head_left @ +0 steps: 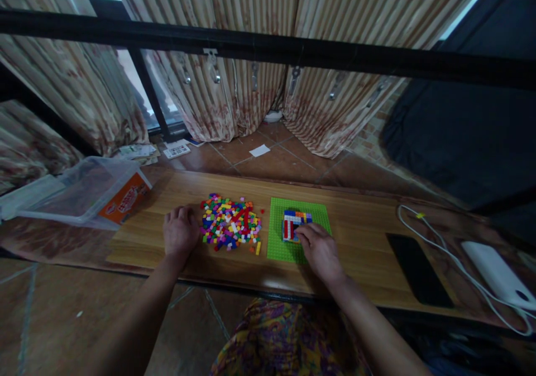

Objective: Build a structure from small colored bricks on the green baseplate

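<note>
On the wooden board, my left hand [181,232] rests palm down with loosely bent fingers, just left of a loose pile of small coloured building bricks [230,223]. It holds nothing that I can see. My right hand [320,248] reaches over a green baseplate [276,247], fingertips pinched together at the right side of a small brick structure [288,229]. Red, white, blue and orange bricks show on that structure, around a dark gap. Whatever sits between the right fingertips is hidden or too small to name.
A clear plastic box [96,191] with an orange label stands at the far left. To the right lie a black phone-like slab [419,270], a white power bank [498,272] and a white cable [448,258]. Behind the board, a dark bar [251,46] crosses before striped curtains [234,96].
</note>
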### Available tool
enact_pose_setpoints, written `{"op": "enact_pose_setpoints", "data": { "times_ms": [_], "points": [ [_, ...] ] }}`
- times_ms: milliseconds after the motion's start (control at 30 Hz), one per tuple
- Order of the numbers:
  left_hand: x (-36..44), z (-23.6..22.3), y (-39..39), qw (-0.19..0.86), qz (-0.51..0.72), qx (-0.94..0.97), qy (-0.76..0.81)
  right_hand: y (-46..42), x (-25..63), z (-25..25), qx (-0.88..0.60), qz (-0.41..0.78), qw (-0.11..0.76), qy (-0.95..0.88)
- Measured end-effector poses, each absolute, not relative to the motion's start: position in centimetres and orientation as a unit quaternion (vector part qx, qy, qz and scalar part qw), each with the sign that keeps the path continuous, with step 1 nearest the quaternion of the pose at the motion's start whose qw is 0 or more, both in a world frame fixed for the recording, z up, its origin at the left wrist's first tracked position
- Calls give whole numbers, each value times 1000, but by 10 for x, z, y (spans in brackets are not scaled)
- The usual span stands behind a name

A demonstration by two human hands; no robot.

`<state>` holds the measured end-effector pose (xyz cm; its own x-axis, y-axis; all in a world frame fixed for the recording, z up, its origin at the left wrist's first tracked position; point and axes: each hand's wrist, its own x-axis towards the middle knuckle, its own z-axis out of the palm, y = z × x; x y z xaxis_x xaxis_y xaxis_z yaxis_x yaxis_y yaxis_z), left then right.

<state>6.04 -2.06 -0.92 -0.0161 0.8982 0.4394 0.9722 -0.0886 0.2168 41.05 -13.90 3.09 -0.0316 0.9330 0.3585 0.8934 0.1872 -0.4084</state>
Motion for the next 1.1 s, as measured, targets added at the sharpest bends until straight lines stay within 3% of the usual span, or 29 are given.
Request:
{"op": "enact_pose_setpoints", "data": {
  "times_ms": [300,933,1100],
  "points": [
    [61,-11,-21,80,-249,-696,-669,-140,410,20,-631,44,343,-695],
    [61,-10,-22,81,-239,-695,-674,-140,402,18,-649,69,364,-664],
    [60,-12,-21,84,-245,-696,-670,-148,406,26,-645,68,434,-625]
  ]
}}
